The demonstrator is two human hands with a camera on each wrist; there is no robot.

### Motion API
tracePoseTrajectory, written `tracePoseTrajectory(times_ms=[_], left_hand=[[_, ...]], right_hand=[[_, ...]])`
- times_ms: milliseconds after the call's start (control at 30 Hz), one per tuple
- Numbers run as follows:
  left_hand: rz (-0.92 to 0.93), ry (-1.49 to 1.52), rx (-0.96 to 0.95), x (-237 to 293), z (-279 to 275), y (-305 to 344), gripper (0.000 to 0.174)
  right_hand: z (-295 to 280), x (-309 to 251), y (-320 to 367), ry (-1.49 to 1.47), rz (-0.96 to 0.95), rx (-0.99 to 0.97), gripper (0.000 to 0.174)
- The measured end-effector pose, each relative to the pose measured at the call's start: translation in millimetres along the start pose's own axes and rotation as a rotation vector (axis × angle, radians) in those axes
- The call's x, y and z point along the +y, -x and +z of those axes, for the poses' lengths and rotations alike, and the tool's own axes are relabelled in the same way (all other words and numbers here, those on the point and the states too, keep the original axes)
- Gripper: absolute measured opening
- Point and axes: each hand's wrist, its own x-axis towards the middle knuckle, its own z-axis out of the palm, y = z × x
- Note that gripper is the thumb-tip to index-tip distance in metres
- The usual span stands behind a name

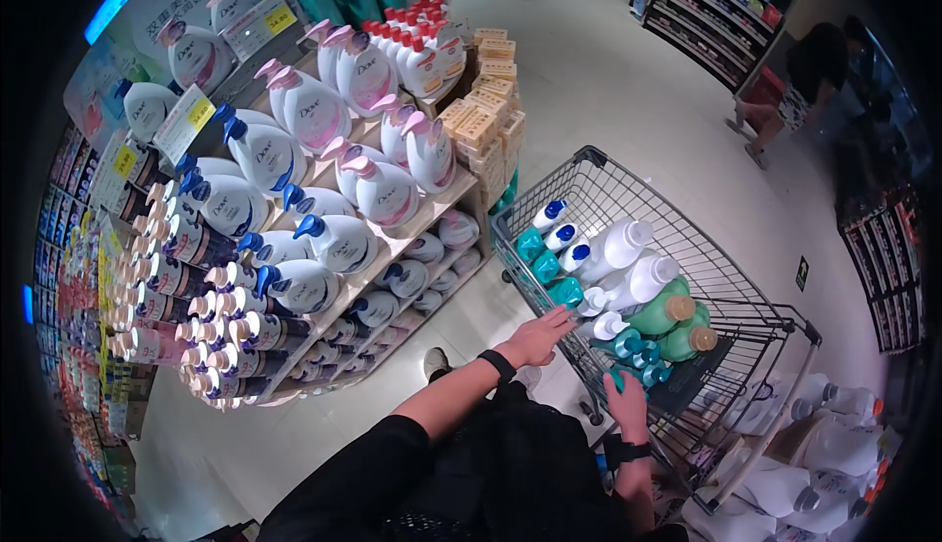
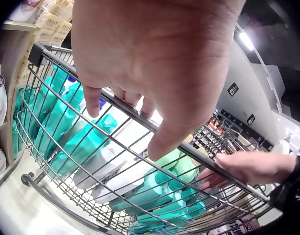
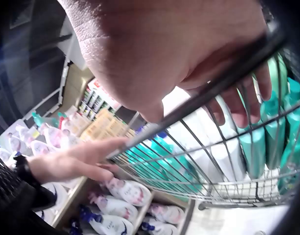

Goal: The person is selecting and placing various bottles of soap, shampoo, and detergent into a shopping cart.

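Both hands are at the near side of a wire shopping cart (image 1: 592, 154). My left hand (image 1: 538, 338) reaches to its rim with extended fingers; in the left wrist view the thumb hangs on the near side and the fingers beyond. My right hand (image 1: 628, 407) straddles the rim farther along, its fingers (image 3: 238, 110) hanging inside, close over teal bottles (image 3: 252, 152). Neither hand visibly holds a bottle. The cart carries teal bottles with blue-and-white tops (image 1: 546, 265), white bottles (image 1: 643, 282) and green bottles (image 1: 659, 314) with tan caps.
Tiered shelves of Dove pump bottles (image 1: 309, 110) stand to the left, with stacked yellowish boxes (image 1: 481, 120) at their end. Large white jugs (image 1: 785, 483) sit at the lower right. A person (image 1: 810, 76) is at the far right, by dark shelving.
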Motion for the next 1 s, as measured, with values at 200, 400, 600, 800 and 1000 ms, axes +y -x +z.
tracePoseTrajectory(times_ms=[200,400,600,800,1000], left_hand=[[-0.321,0.296,-0.173,-24.4,-51.5,116.9,0.049],[-0.685,0.381,0.345,-32.4,-100.7,266.2,0.032],[-0.982,0.095,1.266,-15.6,-138.4,406.8,0.017],[-0.972,-0.356,1.565,7.0,-213.9,473.9,0.032],[-1.403,-0.202,1.011,-16.1,-267.4,487.2,0.038]], right_hand=[[11.5,-32.8,22.5,0.105,0.128,-0.082,0.071],[28.3,-19.9,35.5,0.165,0.292,-0.06,0.084],[61.7,14.8,31.3,0.225,0.305,0.03,0.083],[68.7,-15.5,43.9,0.175,0.298,0.088,0.073],[78.4,-13.5,24.4,0.197,0.136,0.179,0.051]])
